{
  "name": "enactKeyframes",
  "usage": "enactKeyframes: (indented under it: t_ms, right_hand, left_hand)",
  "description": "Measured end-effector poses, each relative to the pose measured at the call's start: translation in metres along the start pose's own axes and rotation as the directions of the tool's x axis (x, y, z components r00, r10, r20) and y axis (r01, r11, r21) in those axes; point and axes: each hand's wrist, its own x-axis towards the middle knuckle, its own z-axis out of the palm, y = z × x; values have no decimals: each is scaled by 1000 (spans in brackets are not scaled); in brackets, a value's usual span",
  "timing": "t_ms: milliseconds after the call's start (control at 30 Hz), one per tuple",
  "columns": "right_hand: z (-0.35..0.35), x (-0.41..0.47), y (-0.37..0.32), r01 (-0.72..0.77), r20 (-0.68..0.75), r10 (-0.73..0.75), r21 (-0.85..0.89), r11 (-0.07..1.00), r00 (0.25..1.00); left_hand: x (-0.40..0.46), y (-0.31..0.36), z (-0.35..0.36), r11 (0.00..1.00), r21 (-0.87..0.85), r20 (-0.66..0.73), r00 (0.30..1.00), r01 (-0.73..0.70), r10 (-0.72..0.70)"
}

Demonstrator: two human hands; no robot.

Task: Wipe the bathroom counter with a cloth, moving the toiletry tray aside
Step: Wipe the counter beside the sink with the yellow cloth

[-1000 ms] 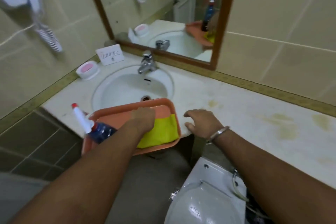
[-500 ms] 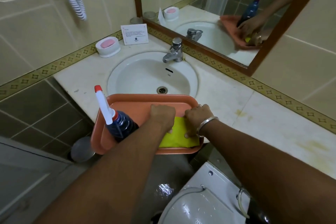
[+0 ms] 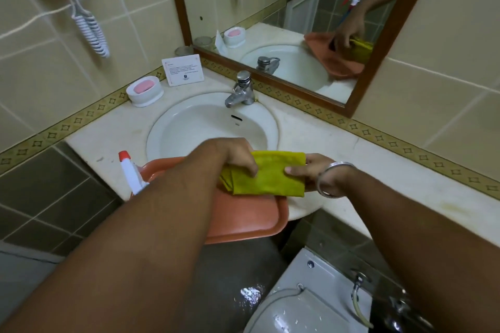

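Note:
A folded yellow cloth [image 3: 270, 174] is lifted just above the orange tray [image 3: 251, 220], which rests on the front edge of the counter [image 3: 378, 159] and overhangs it. My left hand [image 3: 232, 155] grips the cloth's left side. My right hand [image 3: 311, 170], a metal bangle on its wrist, pinches the cloth's right edge. A spray bottle with a white nozzle and red tip [image 3: 130, 171] stands in the tray's left part, its body hidden behind my left forearm.
A white sink [image 3: 189, 127] with a chrome tap [image 3: 242, 89] lies behind the tray. A soap dish with pink soap [image 3: 144, 90] and a white card [image 3: 184, 70] stand at the back left. A mirror hangs above. A toilet [image 3: 311, 303] sits below right.
Both hands have closed on the yellow cloth and raised it off the tray. The view has shifted left and down slightly.

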Motion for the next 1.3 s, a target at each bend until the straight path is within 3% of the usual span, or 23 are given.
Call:
enactKeyframes:
  t_ms: [133, 233, 367, 500, 700, 800, 867, 900, 933, 967, 1000, 1033, 1100, 1133, 1200, 1300]
  right_hand:
    - [-44, -39, 18, 61, -163, -34, 165, 984, 986]
    - [-84, -76, 56, 66, -271, 13, 280, 958, 962]
    - [-123, -122, 113, 5, -451, 176, 372, 928, 875]
    - [-168, -171, 173, -22, -640, 360, 473, 881, 679]
    - [-210, -228, 241, 26, -723, 545, 611, 791, 424]
    - [-213, -243, 257, 135, -683, 601, 699, 702, 414]
    - [-206, -249, 260, 130, -651, 615, 726, 675, 445]
    - [-203, -252, 262, 53, -675, 596, 680, 731, 434]
    - [-200, -254, 265, -157, -725, 555, 543, 825, 407]
    - [-198, -258, 267, -425, -801, 473, 307, 851, 368]
    - [-196, -260, 268, -632, -875, 348, 65, 773, 336]
    - [-194, -259, 267, -723, -926, 197, -106, 682, 321]
    - [-194, -249, 260, -696, -924, -68, -331, 637, 377]
    - [-196, -240, 257, -648, -884, -136, -425, 632, 447]
    - [-205, -219, 255, -555, -782, -183, -566, 610, 596]
    - [-226, -189, 261, -538, -704, -161, -651, 535, 692]
  left_hand:
    - [5, 41, -11, 964, -253, 82, 991, -80, 103]
    - [28, 79, 24, 811, -580, 131, 974, -76, 184]
    - [61, 139, 100, 682, -725, 63, 977, -96, 204]
    - [93, 226, 166, 626, -768, 14, 974, -134, 225]
    - [126, 366, 220, 725, -615, -26, 928, -308, 373]
    - [132, 419, 231, 682, -616, -10, 869, -395, 494]
    - [131, 432, 231, 613, -630, -106, 835, -477, 541]
    - [131, 428, 229, 617, -570, -174, 813, -543, 556]
    - [132, 416, 228, 662, -430, -225, 783, -614, 580]
    - [134, 400, 226, 714, -221, -247, 747, -664, 618]
    - [138, 379, 225, 744, 21, -230, 721, -668, 654]
    - [144, 357, 221, 740, 234, -189, 718, -630, 670]
    - [157, 318, 212, 687, 503, -139, 735, -525, 664]
    - [163, 305, 208, 662, 581, -140, 742, -474, 655]
    - [175, 286, 201, 654, 648, -171, 762, -390, 624]
    - [191, 270, 199, 689, 642, -198, 795, -337, 573]
